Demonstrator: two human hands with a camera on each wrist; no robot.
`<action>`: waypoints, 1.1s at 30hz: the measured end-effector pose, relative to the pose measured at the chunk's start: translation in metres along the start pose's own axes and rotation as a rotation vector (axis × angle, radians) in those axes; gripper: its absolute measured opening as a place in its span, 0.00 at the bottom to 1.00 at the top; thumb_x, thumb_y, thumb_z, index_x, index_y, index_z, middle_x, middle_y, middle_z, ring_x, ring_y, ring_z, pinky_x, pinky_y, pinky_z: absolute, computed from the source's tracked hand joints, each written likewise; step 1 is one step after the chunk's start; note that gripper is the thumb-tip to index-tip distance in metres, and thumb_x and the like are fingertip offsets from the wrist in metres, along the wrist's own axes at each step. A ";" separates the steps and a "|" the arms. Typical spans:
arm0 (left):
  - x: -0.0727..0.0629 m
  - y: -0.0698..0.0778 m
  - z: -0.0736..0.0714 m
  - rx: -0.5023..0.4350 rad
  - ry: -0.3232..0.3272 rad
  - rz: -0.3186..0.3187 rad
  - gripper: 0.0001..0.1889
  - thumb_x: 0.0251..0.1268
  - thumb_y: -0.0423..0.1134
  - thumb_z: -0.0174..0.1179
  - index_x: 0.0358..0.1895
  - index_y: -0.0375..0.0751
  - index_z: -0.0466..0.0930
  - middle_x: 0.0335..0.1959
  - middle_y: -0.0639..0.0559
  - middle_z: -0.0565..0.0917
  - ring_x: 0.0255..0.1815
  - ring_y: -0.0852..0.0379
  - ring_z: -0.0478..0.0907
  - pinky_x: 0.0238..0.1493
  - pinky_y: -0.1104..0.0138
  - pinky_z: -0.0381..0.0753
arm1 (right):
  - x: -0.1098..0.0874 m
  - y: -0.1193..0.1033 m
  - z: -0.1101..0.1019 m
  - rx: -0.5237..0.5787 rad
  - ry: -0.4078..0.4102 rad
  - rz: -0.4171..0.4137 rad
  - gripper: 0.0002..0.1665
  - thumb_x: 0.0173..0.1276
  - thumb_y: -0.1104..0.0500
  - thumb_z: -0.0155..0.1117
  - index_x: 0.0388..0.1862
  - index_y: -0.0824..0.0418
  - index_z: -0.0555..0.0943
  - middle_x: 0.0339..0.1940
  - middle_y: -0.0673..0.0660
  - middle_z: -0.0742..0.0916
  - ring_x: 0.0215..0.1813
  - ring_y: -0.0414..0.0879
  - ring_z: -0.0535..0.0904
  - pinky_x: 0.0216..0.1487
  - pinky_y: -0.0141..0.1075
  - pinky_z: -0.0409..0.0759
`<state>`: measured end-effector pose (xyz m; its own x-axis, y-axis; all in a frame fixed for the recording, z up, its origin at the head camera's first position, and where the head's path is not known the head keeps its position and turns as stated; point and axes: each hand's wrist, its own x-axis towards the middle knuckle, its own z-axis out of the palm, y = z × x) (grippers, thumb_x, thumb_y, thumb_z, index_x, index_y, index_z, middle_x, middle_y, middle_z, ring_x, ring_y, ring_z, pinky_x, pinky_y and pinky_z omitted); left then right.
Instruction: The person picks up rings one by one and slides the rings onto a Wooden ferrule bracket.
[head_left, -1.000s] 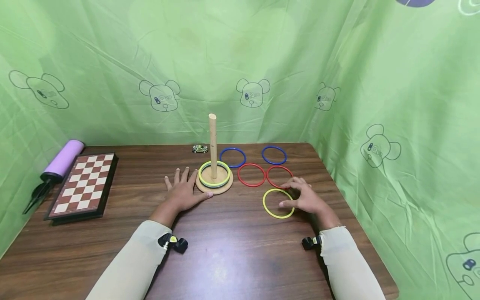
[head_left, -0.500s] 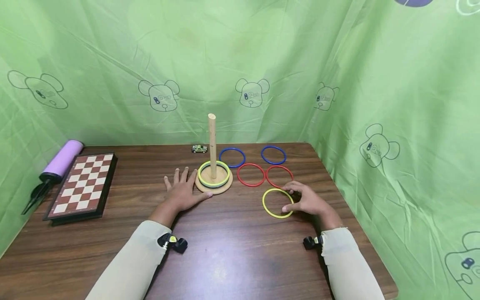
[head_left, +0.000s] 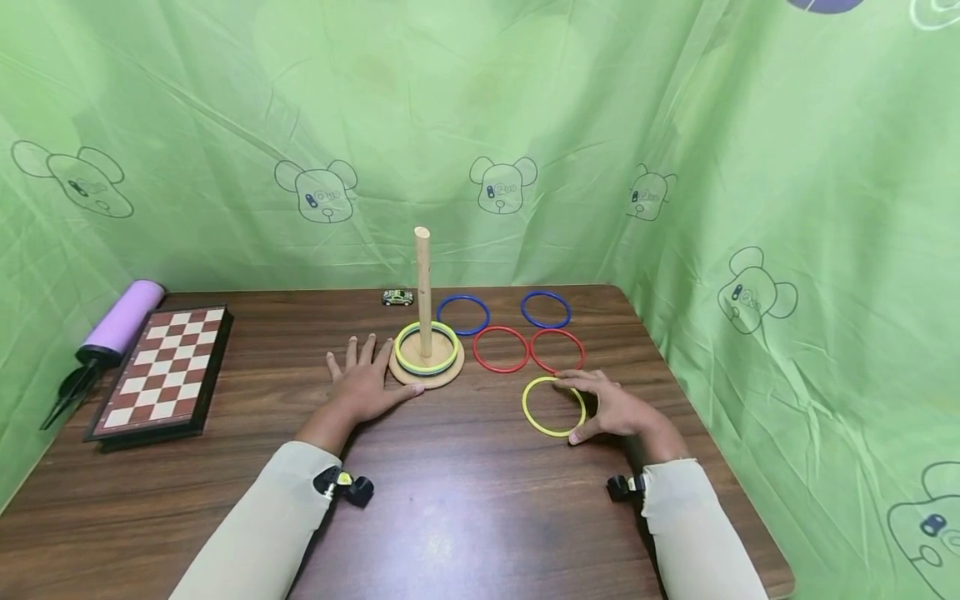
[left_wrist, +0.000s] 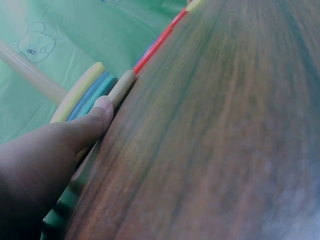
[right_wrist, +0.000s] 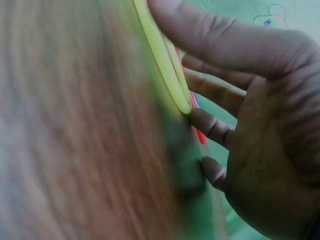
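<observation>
My left hand (head_left: 363, 390) lies on the table with fingers spread, beside the round wooden base (head_left: 450, 372) of an upright peg (head_left: 423, 287). Its thumb touches the base's rim in the left wrist view. Round the peg lies a stack of rings, with a yellow ring (left_wrist: 77, 92) on top and blue (left_wrist: 89, 96) and green ones below. My right hand (head_left: 618, 408) arches over the right side of another yellow ring (head_left: 527, 408) lying flat. The thumb is at that ring's near edge and the fingertips are at its far edge.
Two red rings (head_left: 476, 350) and two blue rings (head_left: 567, 310) lie behind the yellow one. A toy car (head_left: 397, 297) stands at the back. At the left are a chessboard (head_left: 167, 367) and a purple pump (head_left: 123, 317). A green curtain (head_left: 420, 125) hangs behind.
My right hand has drawn back slightly toward me. Its thumb has moved from inside the yellow ring to its near edge, and the fingers have left the red ring. The left hand keeps its place.
</observation>
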<state>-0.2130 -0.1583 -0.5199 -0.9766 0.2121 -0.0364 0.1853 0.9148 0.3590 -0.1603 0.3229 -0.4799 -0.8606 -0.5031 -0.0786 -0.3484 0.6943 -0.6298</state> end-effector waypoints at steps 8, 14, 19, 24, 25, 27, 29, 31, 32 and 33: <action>-0.001 0.002 -0.001 -0.004 0.004 0.003 0.67 0.60 0.89 0.53 0.91 0.44 0.51 0.91 0.29 0.46 0.91 0.20 0.34 0.78 0.18 0.23 | 0.001 -0.001 0.007 -0.028 0.022 -0.001 0.57 0.47 0.47 0.94 0.77 0.54 0.81 0.85 0.56 0.75 0.81 0.62 0.66 0.76 0.80 0.51; -0.002 0.001 -0.002 -0.012 0.001 -0.001 0.67 0.60 0.88 0.54 0.91 0.44 0.50 0.91 0.30 0.46 0.91 0.21 0.33 0.78 0.19 0.21 | 0.003 -0.011 0.012 -0.031 0.035 -0.008 0.53 0.50 0.47 0.92 0.76 0.53 0.82 0.82 0.61 0.76 0.83 0.67 0.64 0.78 0.82 0.53; -0.002 0.000 -0.001 -0.014 0.001 0.004 0.67 0.60 0.88 0.54 0.91 0.43 0.50 0.91 0.29 0.46 0.91 0.21 0.33 0.78 0.19 0.21 | 0.007 -0.018 0.019 -0.051 0.055 -0.036 0.51 0.52 0.46 0.90 0.76 0.53 0.82 0.78 0.64 0.76 0.82 0.69 0.65 0.76 0.86 0.47; -0.002 0.000 -0.001 -0.015 0.004 0.006 0.67 0.59 0.89 0.53 0.91 0.44 0.50 0.91 0.29 0.46 0.91 0.21 0.32 0.78 0.19 0.21 | 0.009 -0.023 0.023 -0.064 0.108 -0.040 0.48 0.57 0.43 0.87 0.76 0.50 0.82 0.77 0.61 0.77 0.79 0.66 0.70 0.77 0.82 0.56; -0.002 0.000 -0.001 -0.014 0.004 0.006 0.67 0.59 0.89 0.54 0.91 0.43 0.50 0.91 0.29 0.46 0.91 0.21 0.33 0.78 0.19 0.21 | 0.009 -0.023 0.024 -0.068 0.121 -0.045 0.47 0.57 0.43 0.86 0.76 0.50 0.82 0.76 0.60 0.77 0.78 0.65 0.71 0.77 0.79 0.59; -0.002 0.001 -0.001 -0.014 0.004 0.006 0.67 0.60 0.88 0.54 0.91 0.44 0.50 0.91 0.30 0.46 0.91 0.21 0.33 0.78 0.19 0.22 | 0.010 -0.023 0.024 -0.066 0.150 -0.060 0.47 0.57 0.45 0.86 0.76 0.52 0.81 0.75 0.60 0.77 0.76 0.63 0.72 0.76 0.74 0.65; -0.002 0.001 -0.001 -0.015 0.005 0.009 0.67 0.60 0.88 0.55 0.91 0.43 0.51 0.91 0.29 0.46 0.91 0.21 0.33 0.78 0.18 0.22 | 0.010 -0.024 0.025 -0.063 0.180 -0.080 0.48 0.57 0.47 0.85 0.77 0.54 0.81 0.75 0.60 0.78 0.76 0.62 0.73 0.75 0.71 0.68; -0.003 0.002 -0.002 -0.014 0.006 0.007 0.66 0.61 0.87 0.55 0.91 0.44 0.51 0.91 0.30 0.47 0.91 0.21 0.33 0.79 0.19 0.23 | 0.011 -0.025 0.026 -0.083 0.213 -0.102 0.48 0.57 0.48 0.85 0.77 0.56 0.81 0.75 0.62 0.78 0.75 0.62 0.74 0.73 0.70 0.70; -0.003 0.002 -0.002 -0.015 0.009 0.009 0.66 0.61 0.87 0.56 0.91 0.44 0.51 0.91 0.29 0.47 0.91 0.21 0.33 0.79 0.19 0.24 | 0.012 -0.027 0.026 -0.083 0.228 -0.110 0.48 0.57 0.48 0.85 0.77 0.56 0.81 0.75 0.63 0.78 0.75 0.63 0.74 0.73 0.70 0.70; -0.003 0.002 -0.002 -0.016 0.011 0.011 0.66 0.61 0.87 0.55 0.90 0.44 0.52 0.91 0.29 0.47 0.91 0.21 0.34 0.79 0.19 0.24 | 0.013 -0.027 0.027 -0.090 0.244 -0.123 0.48 0.57 0.48 0.85 0.77 0.57 0.80 0.75 0.63 0.78 0.75 0.64 0.74 0.72 0.69 0.70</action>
<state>-0.2101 -0.1575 -0.5170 -0.9757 0.2179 -0.0223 0.1940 0.9069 0.3740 -0.1516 0.2838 -0.4843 -0.8699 -0.4556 0.1892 -0.4780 0.6838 -0.5514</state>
